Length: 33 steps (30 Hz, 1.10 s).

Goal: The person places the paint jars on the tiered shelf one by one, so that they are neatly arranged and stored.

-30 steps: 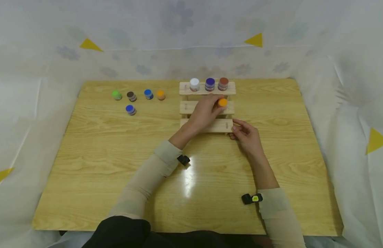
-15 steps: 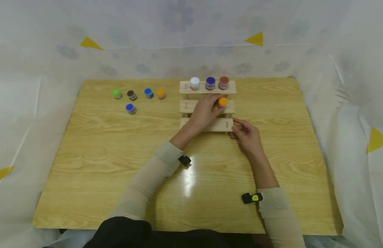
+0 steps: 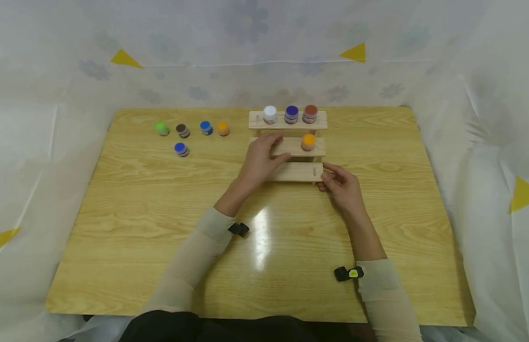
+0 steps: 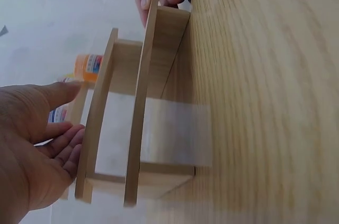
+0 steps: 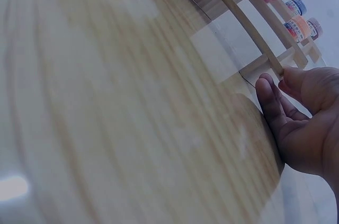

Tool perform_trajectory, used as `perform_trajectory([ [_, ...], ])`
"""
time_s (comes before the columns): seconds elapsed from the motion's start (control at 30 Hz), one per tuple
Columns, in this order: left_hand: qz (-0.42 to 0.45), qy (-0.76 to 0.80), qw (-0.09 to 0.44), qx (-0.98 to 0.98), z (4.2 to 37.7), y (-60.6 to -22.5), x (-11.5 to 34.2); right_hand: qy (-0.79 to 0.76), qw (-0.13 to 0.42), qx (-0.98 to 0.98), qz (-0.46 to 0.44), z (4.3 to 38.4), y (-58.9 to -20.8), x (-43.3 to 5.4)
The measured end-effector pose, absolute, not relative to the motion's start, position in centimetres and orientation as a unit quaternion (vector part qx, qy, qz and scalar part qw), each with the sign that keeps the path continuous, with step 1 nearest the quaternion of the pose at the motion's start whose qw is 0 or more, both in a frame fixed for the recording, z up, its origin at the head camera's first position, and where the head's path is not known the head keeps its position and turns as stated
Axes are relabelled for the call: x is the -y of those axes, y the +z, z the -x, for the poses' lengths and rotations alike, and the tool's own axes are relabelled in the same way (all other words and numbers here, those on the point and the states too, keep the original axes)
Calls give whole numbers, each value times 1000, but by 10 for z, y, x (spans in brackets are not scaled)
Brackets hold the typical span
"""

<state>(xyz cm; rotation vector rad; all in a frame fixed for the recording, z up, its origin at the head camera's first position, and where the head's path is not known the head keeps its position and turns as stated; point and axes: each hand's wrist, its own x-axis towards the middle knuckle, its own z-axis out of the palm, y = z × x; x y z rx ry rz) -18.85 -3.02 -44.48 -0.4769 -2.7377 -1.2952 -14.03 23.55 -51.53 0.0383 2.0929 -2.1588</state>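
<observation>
A three-step wooden rack stands on the table. On its middle step, near the right end, an orange-lidded paint jar stands upright. My left hand is over the left part of the lower steps, apart from that jar, thumb and fingers spread with nothing between them. At the right end of the lowest step, my right hand holds the board's edge, its thumb on the wood in the right wrist view. White, purple and reddish-brown jars line the top step.
Left of the rack, on the wooden table, stand loose jars: green, dark brown, blue, orange and, nearer, a darker blue one. White patterned sheeting surrounds the table's back and sides.
My left hand has let go of the orange-lidded jar and moved left, leaving it on the middle step. The right hand keeps its place at the rack's end.
</observation>
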Motion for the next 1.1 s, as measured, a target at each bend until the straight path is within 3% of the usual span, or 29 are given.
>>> perform_trajectory([
  [0.67, 89, -459, 96, 879, 160, -463, 108, -717, 65, -694, -17, 140, -515, -234],
  [1.1, -69, -446, 144, 880, 141, -481, 188, -733, 67, -677, -24, 140, -516, -233],
])
